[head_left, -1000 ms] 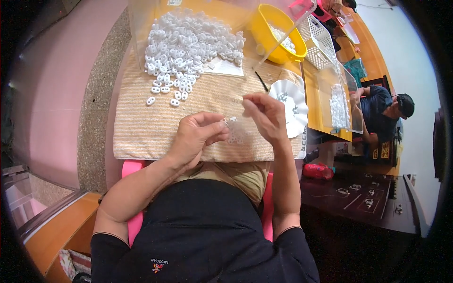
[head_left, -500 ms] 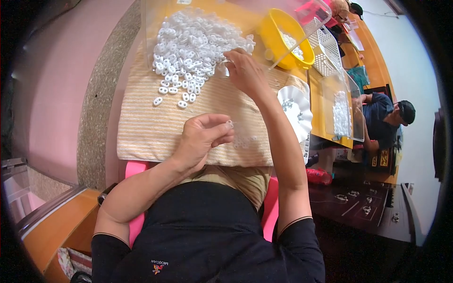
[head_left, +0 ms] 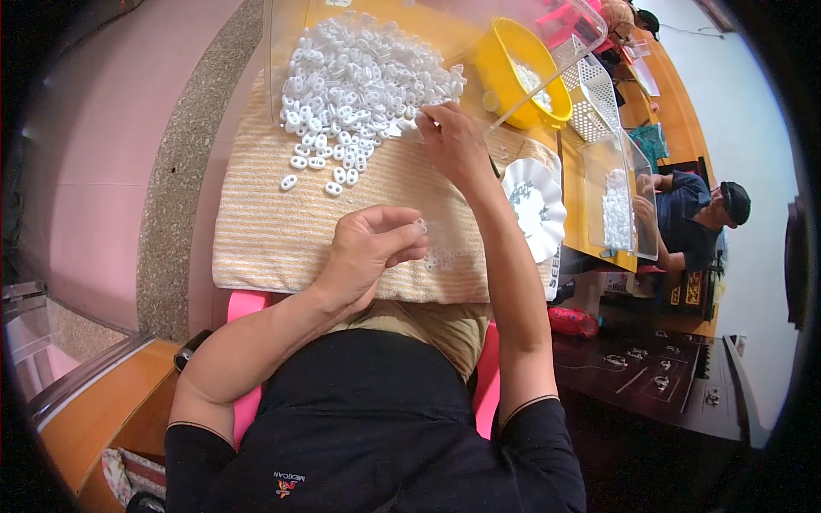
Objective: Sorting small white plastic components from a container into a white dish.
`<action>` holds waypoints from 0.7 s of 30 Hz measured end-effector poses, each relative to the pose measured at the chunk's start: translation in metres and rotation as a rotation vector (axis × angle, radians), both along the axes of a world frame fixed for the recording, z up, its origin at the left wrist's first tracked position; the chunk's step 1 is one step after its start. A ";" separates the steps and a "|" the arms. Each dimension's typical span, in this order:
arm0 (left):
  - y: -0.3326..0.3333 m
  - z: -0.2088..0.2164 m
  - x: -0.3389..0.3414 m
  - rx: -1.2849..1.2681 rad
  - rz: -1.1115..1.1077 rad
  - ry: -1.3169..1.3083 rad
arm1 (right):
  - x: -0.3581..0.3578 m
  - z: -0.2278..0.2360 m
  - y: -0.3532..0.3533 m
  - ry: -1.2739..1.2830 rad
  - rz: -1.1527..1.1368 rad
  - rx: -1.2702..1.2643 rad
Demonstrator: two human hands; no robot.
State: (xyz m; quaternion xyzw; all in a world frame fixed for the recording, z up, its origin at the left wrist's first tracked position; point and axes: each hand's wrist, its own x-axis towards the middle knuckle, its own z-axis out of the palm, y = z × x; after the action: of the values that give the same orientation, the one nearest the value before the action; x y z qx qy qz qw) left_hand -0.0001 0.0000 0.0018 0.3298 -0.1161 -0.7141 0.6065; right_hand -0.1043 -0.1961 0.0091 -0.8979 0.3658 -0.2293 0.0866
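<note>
My left hand [head_left: 372, 248] is closed in a pinch over the striped towel. Between its thumb and fingertips sits a small clear plastic piece [head_left: 422, 227]. Beside those fingertips, several small clear pieces [head_left: 445, 256] lie on the towel. My right hand [head_left: 457, 141] reaches forward to the near right edge of a pile of white two-holed oval plastic pieces [head_left: 363, 81]. Its fingers are curled together, and what they hold is hard to make out. A thin dark bit [head_left: 494, 166] shows at the right side of that wrist.
A clear plastic bin [head_left: 272, 64] surrounds much of the pile. Right of it are a yellow basin [head_left: 486, 64] with white pieces, a white perforated basket [head_left: 594, 98] and a white fluted dish [head_left: 552, 184] holding small dark bits. A person [head_left: 684, 201] works at another clear bin farther right.
My right hand has shifted slightly down and right at the pile's edge, and a thin dark bit now shows by its wrist. My left hand keeps its pinch almost in place.
</note>
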 end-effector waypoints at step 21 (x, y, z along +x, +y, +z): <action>0.000 -0.004 0.000 0.017 0.004 -0.021 | -0.079 0.013 0.064 0.189 0.064 -0.013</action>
State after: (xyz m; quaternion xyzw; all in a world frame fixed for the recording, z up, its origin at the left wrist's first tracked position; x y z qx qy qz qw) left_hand -0.0005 -0.0003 -0.0021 0.3427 -0.1157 -0.7104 0.6038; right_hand -0.1830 -0.1325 0.0219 -0.9272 0.3421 -0.1429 0.0531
